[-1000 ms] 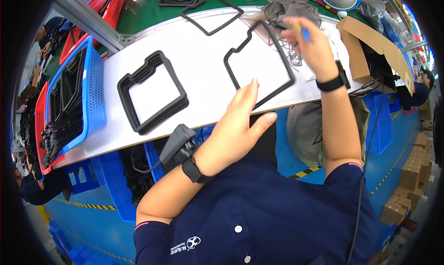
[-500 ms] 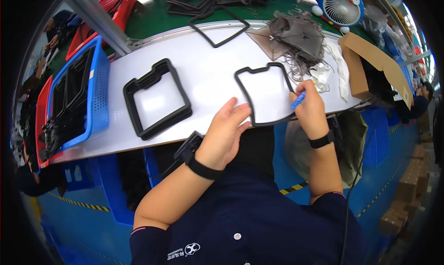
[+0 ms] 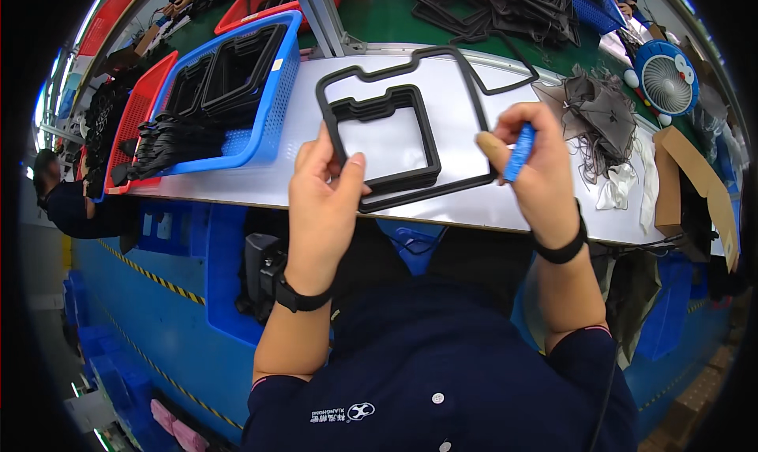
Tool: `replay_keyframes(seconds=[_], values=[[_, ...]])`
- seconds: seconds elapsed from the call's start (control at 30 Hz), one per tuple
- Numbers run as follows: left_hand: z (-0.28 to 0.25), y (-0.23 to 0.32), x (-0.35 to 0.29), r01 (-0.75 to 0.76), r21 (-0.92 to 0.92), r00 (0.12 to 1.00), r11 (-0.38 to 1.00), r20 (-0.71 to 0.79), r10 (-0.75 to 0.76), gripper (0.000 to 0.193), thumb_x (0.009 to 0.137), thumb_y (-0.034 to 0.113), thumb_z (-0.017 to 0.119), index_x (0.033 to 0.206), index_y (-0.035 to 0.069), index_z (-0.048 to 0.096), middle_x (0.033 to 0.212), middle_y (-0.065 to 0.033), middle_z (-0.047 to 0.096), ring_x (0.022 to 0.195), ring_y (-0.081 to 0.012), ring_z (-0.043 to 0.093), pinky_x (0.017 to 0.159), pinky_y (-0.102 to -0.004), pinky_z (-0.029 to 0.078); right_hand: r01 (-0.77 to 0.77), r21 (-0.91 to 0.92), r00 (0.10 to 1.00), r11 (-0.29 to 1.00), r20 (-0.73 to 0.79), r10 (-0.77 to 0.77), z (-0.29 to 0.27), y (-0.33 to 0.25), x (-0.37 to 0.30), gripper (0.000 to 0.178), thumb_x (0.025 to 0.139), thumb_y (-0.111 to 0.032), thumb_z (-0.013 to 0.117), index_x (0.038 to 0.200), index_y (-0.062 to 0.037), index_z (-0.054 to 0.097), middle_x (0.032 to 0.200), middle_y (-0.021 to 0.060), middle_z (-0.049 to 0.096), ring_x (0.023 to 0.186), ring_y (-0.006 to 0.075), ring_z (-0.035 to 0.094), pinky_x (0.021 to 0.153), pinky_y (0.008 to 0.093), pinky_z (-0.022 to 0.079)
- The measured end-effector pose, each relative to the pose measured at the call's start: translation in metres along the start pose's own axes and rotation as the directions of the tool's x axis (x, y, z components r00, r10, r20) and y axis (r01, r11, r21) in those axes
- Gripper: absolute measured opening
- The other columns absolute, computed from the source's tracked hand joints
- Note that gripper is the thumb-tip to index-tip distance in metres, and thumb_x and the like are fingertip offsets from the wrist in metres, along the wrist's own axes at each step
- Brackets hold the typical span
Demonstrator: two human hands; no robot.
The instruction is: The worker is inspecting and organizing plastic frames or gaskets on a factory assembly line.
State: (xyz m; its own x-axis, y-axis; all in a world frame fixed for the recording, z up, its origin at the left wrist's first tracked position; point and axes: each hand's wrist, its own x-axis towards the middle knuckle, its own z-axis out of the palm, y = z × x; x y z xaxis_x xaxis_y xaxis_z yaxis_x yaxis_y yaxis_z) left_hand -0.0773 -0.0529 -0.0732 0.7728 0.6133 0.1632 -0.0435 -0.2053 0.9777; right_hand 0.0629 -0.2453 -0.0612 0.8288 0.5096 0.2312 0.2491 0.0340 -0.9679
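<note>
A: Report the hands.

B: Left hand (image 3: pixel 325 195) is closed on the thin gasket (image 3: pixel 480 120), thumb and fingers pinching its near-left edge. The loop is lifted and spreads away from that pinch, up and to the right, over the white table (image 3: pixel 260 180). Right hand (image 3: pixel 537 164) is closed around a blue tool (image 3: pixel 519 152), tip just beside the gasket's right run.

A: Anything under it?

B: A thicker black frame (image 3: pixel 430 156) lies flat, inside the loop, just beyond the left fingers.

A: Step in hand?

B: Edge trimming or inspection, by my judgement. Next move calls for a steady left pinch and the tool brought onto the rim.
</note>
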Motion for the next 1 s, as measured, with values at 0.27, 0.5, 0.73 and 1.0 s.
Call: replay_keyframes(seconds=[0.27,0.5,0.73,1.0], values=[[-0.025,-0.082,0.026,-0.044,0.517,0.994,0.855,-0.06,0.088,0.065,0.096,0.02,0.061,0.144,-0.014,0.035,0.136,-0.0303,0.046,0.13,-0.04,0.042,0.111,-0.0407,0.034,0.105,-0.355,0.993,0.929,-0.013,-0.117,0.056,0.075,0.02,0.04,0.084,-0.014,0.078,0.113,-0.0008,0.054,0.099,0.0132,0.06,0.091,0.0261,0.06,0.082,0.0353,0.049],[-0.012,-0.069,0.01,0.141,-0.008,0.989,0.99,0.055,-0.141,0.074,0.104,0.024,0.051,0.153,-0.012,0.011,0.16,-0.0299,0.018,0.151,-0.0331,0.019,0.121,-0.0362,0.019,0.139,-0.287,0.955,0.948,0.291,-0.052,0.063,0.076,0.003,0.066,0.09,-0.028,0.074,0.141,-0.0004,0.043,0.14,0.028,0.05,0.13,0.0409,0.051,0.109,0.0405,0.04],[-0.023,-0.038,-0.006,0.006,-0.092,0.985,0.996,-0.171,-0.022,0.059,0.102,0.011,0.05,0.153,-0.004,0.025,0.159,-0.0229,0.026,0.151,-0.0296,0.022,0.123,-0.0427,0.015,0.217,-0.879,0.955,0.424,0.102,-0.278,-0.014,0.109,0.108,0.037,0.083,-0.024,0.076,0.106,0.0015,0.063,0.118,0.0289,0.064,0.118,0.0403,0.058,0.09,0.0434,0.049],[0.024,-0.023,-0.06,0.532,-0.307,0.675,0.789,0.716,-0.177,0.049,0.104,0.014,0.051,0.148,-0.002,0.038,0.133,-0.0177,0.058,0.119,-0.023,0.058,0.102,-0.0357,0.047,0.254,-0.917,0.929,0.307,0.143,-0.341,-0.03,0.068,0.053,0.018,0.084,-0.018,0.072,0.081,-0.0062,0.059,0.071,0.0111,0.064,0.068,0.032,0.061,0.063,0.0436,0.048]])
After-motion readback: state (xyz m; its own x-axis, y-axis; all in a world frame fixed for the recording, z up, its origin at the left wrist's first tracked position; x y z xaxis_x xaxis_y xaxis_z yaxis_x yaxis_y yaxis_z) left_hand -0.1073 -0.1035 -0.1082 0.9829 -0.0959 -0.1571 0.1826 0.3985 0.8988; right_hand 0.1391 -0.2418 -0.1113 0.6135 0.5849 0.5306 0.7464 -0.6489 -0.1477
